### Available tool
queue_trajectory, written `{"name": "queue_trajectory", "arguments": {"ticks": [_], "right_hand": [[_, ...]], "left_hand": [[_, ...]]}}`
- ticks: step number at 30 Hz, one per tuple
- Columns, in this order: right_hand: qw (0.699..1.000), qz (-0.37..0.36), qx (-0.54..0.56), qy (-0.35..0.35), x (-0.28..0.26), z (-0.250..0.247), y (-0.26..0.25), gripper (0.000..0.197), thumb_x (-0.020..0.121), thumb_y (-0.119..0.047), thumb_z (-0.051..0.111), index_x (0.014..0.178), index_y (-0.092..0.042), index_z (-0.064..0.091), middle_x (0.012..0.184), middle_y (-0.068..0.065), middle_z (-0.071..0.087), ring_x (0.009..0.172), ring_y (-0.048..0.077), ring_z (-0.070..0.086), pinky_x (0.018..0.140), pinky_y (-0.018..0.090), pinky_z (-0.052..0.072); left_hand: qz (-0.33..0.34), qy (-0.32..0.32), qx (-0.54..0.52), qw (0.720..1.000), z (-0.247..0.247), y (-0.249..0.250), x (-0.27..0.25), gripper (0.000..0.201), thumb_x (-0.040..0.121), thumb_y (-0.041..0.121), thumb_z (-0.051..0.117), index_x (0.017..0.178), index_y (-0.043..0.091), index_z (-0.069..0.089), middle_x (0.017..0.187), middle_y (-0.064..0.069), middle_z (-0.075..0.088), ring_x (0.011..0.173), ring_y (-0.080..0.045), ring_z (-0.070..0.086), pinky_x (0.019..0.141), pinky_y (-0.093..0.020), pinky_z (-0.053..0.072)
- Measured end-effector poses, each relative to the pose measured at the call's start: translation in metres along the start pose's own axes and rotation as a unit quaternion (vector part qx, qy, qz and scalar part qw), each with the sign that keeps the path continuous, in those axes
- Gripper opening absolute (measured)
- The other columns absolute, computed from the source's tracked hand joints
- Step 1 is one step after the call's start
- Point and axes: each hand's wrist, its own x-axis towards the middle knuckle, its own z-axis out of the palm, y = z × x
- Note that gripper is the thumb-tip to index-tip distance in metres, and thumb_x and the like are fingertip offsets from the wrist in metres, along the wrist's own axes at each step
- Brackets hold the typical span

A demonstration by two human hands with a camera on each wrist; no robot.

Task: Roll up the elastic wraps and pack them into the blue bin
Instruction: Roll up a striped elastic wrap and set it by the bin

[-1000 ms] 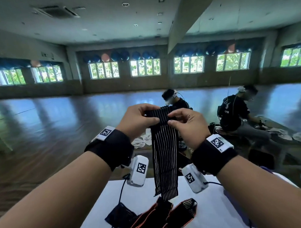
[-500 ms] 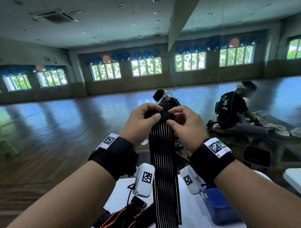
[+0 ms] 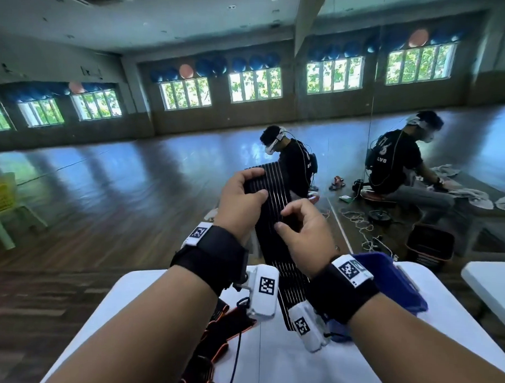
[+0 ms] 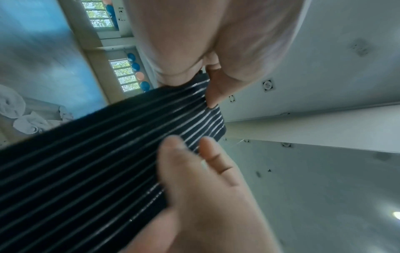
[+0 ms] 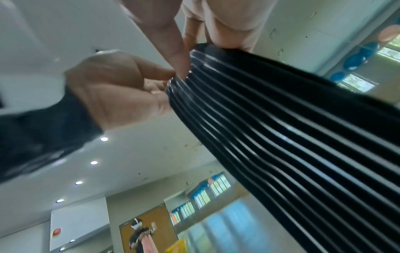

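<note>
I hold a black elastic wrap with thin white stripes (image 3: pixel 275 243) up over the white table (image 3: pixel 291 361). My left hand (image 3: pixel 242 191) grips its top end, thumb across the front. My right hand (image 3: pixel 294 223) pinches the wrap's right edge a little lower. The strip hangs down between my wrists to the table. In the left wrist view the wrap (image 4: pixel 86 162) runs under my left hand (image 4: pixel 207 89); in the right wrist view the wrap (image 5: pixel 281 128) sits in my right hand (image 5: pixel 190 56). The blue bin (image 3: pixel 385 279) stands behind my right wrist, partly hidden.
More black wraps with orange edges (image 3: pixel 220 327) lie on the table's left part. A second white table (image 3: pixel 488 285) is at the right. Beyond the table, two people sit, with a dark basket (image 3: pixel 429 246) and cables on the floor.
My right hand has slid down from the wrap's top end to its right edge below the left hand. The view has dropped, and the blue bin and table show more.
</note>
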Motion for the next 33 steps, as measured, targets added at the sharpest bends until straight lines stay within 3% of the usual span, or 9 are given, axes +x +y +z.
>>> {"name": "queue_trajectory", "arguments": {"ticks": [4,7,12,16,19,22,27,31,33], "right_hand": [[0.990,0.076,-0.044,-0.111,-0.050,0.006,0.053,0.030,0.076,-0.009,0.077,0.092,-0.028,0.061,0.091,-0.011,0.067,0.086,0.007,0.062,0.078,0.027,0.052],[0.965,0.159,-0.062,-0.201,-0.100,0.010,0.090,0.036,0.075,-0.006,0.075,0.092,-0.034,0.060,0.091,-0.008,0.068,0.082,0.004,0.063,0.072,0.020,0.050],[0.923,0.302,-0.043,-0.234,-0.179,0.009,0.131,0.035,0.081,-0.004,0.073,0.100,-0.031,0.061,0.093,-0.005,0.068,0.070,-0.002,0.064,0.062,0.018,0.051],[0.883,0.382,-0.021,-0.272,-0.228,0.003,0.151,0.037,0.080,0.002,0.072,0.106,-0.022,0.061,0.091,0.003,0.069,0.070,0.005,0.066,0.069,0.027,0.056],[0.867,0.418,-0.049,-0.267,-0.255,-0.003,0.161,0.037,0.079,-0.009,0.075,0.100,-0.037,0.062,0.100,0.000,0.071,0.082,0.015,0.071,0.077,0.035,0.060],[0.850,0.456,-0.067,-0.257,-0.273,-0.004,0.160,0.038,0.080,-0.011,0.076,0.100,-0.040,0.061,0.102,0.001,0.071,0.087,0.023,0.072,0.082,0.042,0.060],[0.851,0.477,-0.114,-0.189,-0.297,-0.003,0.153,0.045,0.082,-0.016,0.075,0.111,-0.037,0.049,0.103,-0.010,0.069,0.087,0.002,0.068,0.080,0.031,0.058],[0.839,0.490,-0.150,-0.182,-0.302,-0.010,0.152,0.047,0.083,-0.018,0.074,0.119,-0.033,0.048,0.108,-0.015,0.065,0.094,-0.001,0.065,0.082,0.021,0.055],[0.832,0.497,-0.148,-0.197,-0.304,-0.012,0.153,0.050,0.082,-0.021,0.074,0.123,-0.033,0.048,0.114,-0.013,0.065,0.101,0.000,0.065,0.088,0.023,0.055]], "left_hand": [[-0.024,0.003,0.019,1.000,0.006,-0.030,0.013,0.039,0.087,-0.009,0.059,0.116,0.017,0.065,0.107,-0.011,0.071,0.086,-0.024,0.071,0.082,-0.049,0.061],[-0.044,0.004,0.039,0.998,0.005,-0.058,0.025,0.041,0.084,-0.010,0.060,0.104,0.025,0.068,0.103,-0.003,0.071,0.087,-0.021,0.071,0.085,-0.049,0.060],[-0.086,0.012,0.083,0.993,-0.005,-0.123,0.039,0.042,0.079,-0.008,0.064,0.091,0.032,0.066,0.110,-0.009,0.069,0.095,-0.026,0.071,0.086,-0.048,0.060],[-0.141,0.007,0.107,0.984,-0.016,-0.179,0.044,0.042,0.080,-0.010,0.064,0.090,0.031,0.065,0.104,-0.009,0.070,0.090,-0.028,0.071,0.083,-0.052,0.060],[-0.155,-0.009,0.162,0.975,-0.016,-0.217,0.044,0.041,0.078,-0.008,0.069,0.085,0.031,0.058,0.103,-0.004,0.066,0.088,-0.021,0.067,0.084,-0.047,0.059],[-0.152,-0.036,0.217,0.964,-0.012,-0.255,0.036,0.041,0.073,-0.004,0.075,0.080,0.028,0.051,0.097,0.000,0.061,0.086,-0.021,0.063,0.077,-0.037,0.057],[-0.198,-0.084,0.272,0.938,-0.008,-0.318,0.021,0.035,0.074,0.003,0.074,0.086,0.030,0.056,0.094,0.005,0.063,0.083,-0.015,0.064,0.067,-0.028,0.054],[-0.214,-0.103,0.291,0.927,-0.003,-0.353,0.016,0.037,0.075,-0.002,0.064,0.090,0.031,0.060,0.100,0.004,0.065,0.094,-0.021,0.065,0.085,-0.035,0.058],[-0.214,-0.102,0.289,0.927,0.000,-0.362,0.019,0.040,0.072,-0.003,0.059,0.088,0.034,0.060,0.100,0.003,0.067,0.093,-0.023,0.066,0.085,-0.038,0.059]]}}
